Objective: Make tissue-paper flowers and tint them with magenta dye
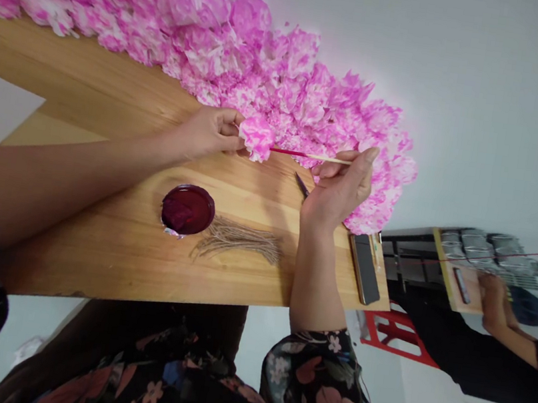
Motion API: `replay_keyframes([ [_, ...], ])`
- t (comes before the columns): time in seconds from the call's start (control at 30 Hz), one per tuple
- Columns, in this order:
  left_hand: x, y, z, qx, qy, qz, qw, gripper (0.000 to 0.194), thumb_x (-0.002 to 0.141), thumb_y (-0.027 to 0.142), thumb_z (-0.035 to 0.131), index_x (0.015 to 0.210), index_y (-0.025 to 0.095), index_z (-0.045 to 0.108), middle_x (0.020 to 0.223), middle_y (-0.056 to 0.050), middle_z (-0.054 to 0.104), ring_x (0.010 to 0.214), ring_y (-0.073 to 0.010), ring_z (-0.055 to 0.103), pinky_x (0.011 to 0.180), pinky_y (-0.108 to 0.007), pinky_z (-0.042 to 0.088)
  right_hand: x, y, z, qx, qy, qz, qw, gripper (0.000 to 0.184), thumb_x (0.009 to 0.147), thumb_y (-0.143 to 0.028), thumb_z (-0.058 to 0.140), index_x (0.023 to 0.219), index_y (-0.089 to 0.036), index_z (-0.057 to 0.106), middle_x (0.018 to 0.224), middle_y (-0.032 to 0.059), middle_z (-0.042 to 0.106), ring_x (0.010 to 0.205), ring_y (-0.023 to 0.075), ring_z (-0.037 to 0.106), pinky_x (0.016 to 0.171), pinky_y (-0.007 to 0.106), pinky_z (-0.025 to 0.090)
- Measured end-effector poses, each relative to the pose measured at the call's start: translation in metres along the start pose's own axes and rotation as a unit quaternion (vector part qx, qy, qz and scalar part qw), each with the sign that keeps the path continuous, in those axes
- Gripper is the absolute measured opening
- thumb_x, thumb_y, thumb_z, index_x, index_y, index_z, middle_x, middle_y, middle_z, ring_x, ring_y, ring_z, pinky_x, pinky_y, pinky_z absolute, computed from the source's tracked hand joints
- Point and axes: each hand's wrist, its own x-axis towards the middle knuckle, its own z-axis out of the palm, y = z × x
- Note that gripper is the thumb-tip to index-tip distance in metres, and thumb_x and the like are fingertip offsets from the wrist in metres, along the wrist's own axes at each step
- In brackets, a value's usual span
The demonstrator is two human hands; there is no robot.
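My left hand (223,131) pinches a small pink and white artificial flower (257,138) above the wooden table. Between the fingers of my right hand (341,182) is a thin stick (328,159), pale at the held end and stained dark pink toward the flower. Its coloured tip meets the flower's right edge; whether it touches or passes behind, I cannot tell. Below my hands stands a round dish of dark red liquid (188,209). Beside the dish lies a bundle of thin brown stems (243,241). A dark pointed tool (302,185) lies partly hidden behind my right wrist.
A long heap of pink flowers (197,36) lines the table's (112,266) far side against the wall. A phone (364,268) lies at the right end. Farther right, a person's hands (494,302) rest at another table with silvery packets (477,247), near a red stool (398,334).
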Motion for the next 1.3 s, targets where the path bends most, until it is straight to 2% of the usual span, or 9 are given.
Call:
replay_keyframes([
  [0.17,0.000,0.002,0.004,-0.039,-0.001,0.036,0.999,0.036,0.074,0.038,0.097,0.093,0.023,0.069,0.085,0.002,0.078,0.086,-0.0170,0.071,0.078,-0.030,0.052,-0.002,0.001,0.000,0.019,0.000,0.001,1.000,0.060,0.108,-0.080,0.049,0.080,-0.028,0.060,0.058,-0.0077,0.041,0.052,0.0139,0.050,0.056,0.029,0.050],
  [0.33,0.000,0.000,0.003,-0.020,0.005,0.029,0.999,0.037,0.072,0.035,0.097,0.092,0.023,0.068,0.092,-0.002,0.079,0.095,-0.0221,0.077,0.081,-0.030,0.057,0.003,0.005,-0.002,0.036,-0.005,0.012,0.999,0.059,0.109,-0.078,0.049,0.082,-0.028,0.061,0.060,-0.0081,0.041,0.052,0.0128,0.050,0.055,0.027,0.049],
  [0.43,0.002,-0.003,0.002,-0.014,0.005,0.020,1.000,0.038,0.073,0.034,0.098,0.092,0.022,0.067,0.092,-0.002,0.078,0.098,-0.0239,0.079,0.084,-0.031,0.060,0.007,0.009,-0.004,0.006,-0.033,0.007,0.999,0.060,0.110,-0.078,0.048,0.083,-0.027,0.062,0.059,-0.0090,0.041,0.051,0.0112,0.050,0.053,0.024,0.047],
  [0.57,0.004,-0.007,0.001,-0.016,0.005,0.032,0.999,0.043,0.071,0.038,0.101,0.090,0.023,0.066,0.086,0.000,0.075,0.092,-0.0233,0.078,0.083,-0.031,0.060,0.010,0.012,-0.006,-0.021,-0.057,0.007,0.998,0.056,0.110,-0.075,0.053,0.085,-0.027,0.066,0.059,-0.0097,0.043,0.050,0.0102,0.050,0.052,0.023,0.048],
  [0.87,0.001,-0.002,0.005,-0.020,-0.006,0.044,0.999,0.046,0.068,0.046,0.102,0.087,0.022,0.068,0.087,-0.001,0.077,0.086,-0.0197,0.073,0.080,-0.028,0.058,0.007,0.013,0.000,-0.001,-0.047,0.059,0.997,0.057,0.108,-0.077,0.055,0.082,-0.027,0.062,0.059,-0.0104,0.039,0.050,0.0097,0.047,0.052,0.023,0.044],
  [1.03,0.003,-0.004,0.003,-0.012,-0.007,0.044,0.999,0.052,0.065,0.051,0.104,0.087,0.022,0.068,0.086,-0.001,0.078,0.084,-0.0197,0.074,0.077,-0.028,0.058,0.003,0.010,0.004,0.013,-0.018,0.096,0.995,0.060,0.104,-0.081,0.059,0.081,-0.026,0.061,0.057,-0.0108,0.042,0.050,0.0095,0.049,0.053,0.022,0.046],
  [1.17,0.004,-0.007,0.001,-0.011,-0.013,0.041,0.999,0.048,0.069,0.047,0.104,0.088,0.021,0.069,0.087,-0.001,0.080,0.086,-0.0207,0.077,0.078,-0.028,0.062,0.003,0.010,0.003,0.009,-0.044,0.106,0.993,0.060,0.102,-0.082,0.063,0.083,-0.025,0.062,0.058,-0.0109,0.043,0.051,0.0095,0.050,0.054,0.023,0.044],
  [1.3,0.001,-0.005,0.003,-0.011,-0.008,0.030,0.999,0.040,0.074,0.039,0.101,0.091,0.020,0.070,0.088,-0.001,0.080,0.087,-0.0195,0.079,0.079,-0.026,0.062,0.004,0.008,0.003,0.026,-0.029,0.106,0.994,0.058,0.103,-0.080,0.063,0.083,-0.026,0.061,0.058,-0.0111,0.041,0.051,0.0096,0.050,0.054,0.023,0.044],
])
